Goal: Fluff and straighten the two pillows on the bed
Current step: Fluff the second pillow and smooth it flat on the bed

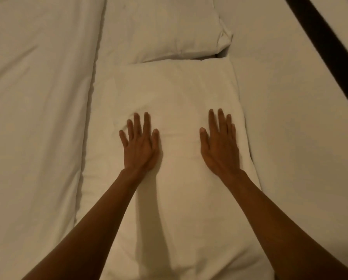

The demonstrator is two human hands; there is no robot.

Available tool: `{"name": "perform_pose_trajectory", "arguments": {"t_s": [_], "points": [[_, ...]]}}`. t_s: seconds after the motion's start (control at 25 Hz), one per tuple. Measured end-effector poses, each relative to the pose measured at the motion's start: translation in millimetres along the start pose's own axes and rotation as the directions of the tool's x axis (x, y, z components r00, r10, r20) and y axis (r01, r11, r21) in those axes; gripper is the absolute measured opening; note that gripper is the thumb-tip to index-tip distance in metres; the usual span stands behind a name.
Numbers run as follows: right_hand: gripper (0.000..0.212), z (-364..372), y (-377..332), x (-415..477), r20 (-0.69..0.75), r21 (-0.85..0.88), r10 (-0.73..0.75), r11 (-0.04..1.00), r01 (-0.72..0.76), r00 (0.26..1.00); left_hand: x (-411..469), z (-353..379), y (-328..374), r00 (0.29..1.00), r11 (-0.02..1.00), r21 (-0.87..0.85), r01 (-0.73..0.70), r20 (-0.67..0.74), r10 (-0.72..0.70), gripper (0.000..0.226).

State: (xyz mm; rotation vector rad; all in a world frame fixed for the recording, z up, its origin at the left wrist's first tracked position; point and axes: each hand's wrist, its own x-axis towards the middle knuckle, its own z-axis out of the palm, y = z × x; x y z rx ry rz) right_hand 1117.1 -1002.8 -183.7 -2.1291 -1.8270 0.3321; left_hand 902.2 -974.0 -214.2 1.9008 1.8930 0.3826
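Two white pillows lie end to end on the bed. The near pillow (pixel 173 93) fills the middle of the view, its long side running away from me. The far pillow (pixel 161 31) lies beyond it, their ends touching. My left hand (pixel 139 144) rests flat, palm down, on the near pillow's left half, fingers spread. On its right half, close to the right edge, my right hand (pixel 219 146) lies flat with the fingers close together. Neither hand holds anything. The fabric between them shows shallow creases.
A white duvet (pixel 37 118) covers the bed to the left of the pillows, its folded edge running alongside them. Bare white sheet (pixel 300 128) lies to the right. A dark bar (pixel 330 35), perhaps the bed frame, crosses the top right corner.
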Motion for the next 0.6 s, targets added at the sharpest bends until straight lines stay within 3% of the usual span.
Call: {"name": "perform_pose_trajectory", "arguments": {"t_s": [0.12, 0.2, 0.4, 0.6], "points": [[0.060, 4, -17, 24, -0.003, 0.002, -0.153, 0.988, 0.153, 0.988, 19, -3, 12, 0.983, 0.983, -0.029, -0.181, -0.030, 0.180, 0.061], [0.059, 13, -9, 30, 0.074, -0.043, -0.206, 0.977, 0.210, 0.976, 21, 3, 12, 0.961, 0.962, -0.006, -0.274, 0.020, 0.275, 0.059], [0.060, 25, 19, 22, 0.054, -0.113, -0.185, 0.975, 0.191, 0.981, 11, 21, -1, 0.976, 0.976, 0.025, -0.216, -0.010, 0.216, 0.058], [0.062, 11, -3, 7, 0.039, -0.147, -0.152, 0.977, 0.156, 0.988, -3, -3, -6, 0.974, 0.973, 0.028, -0.228, 0.002, 0.228, 0.059]]}}
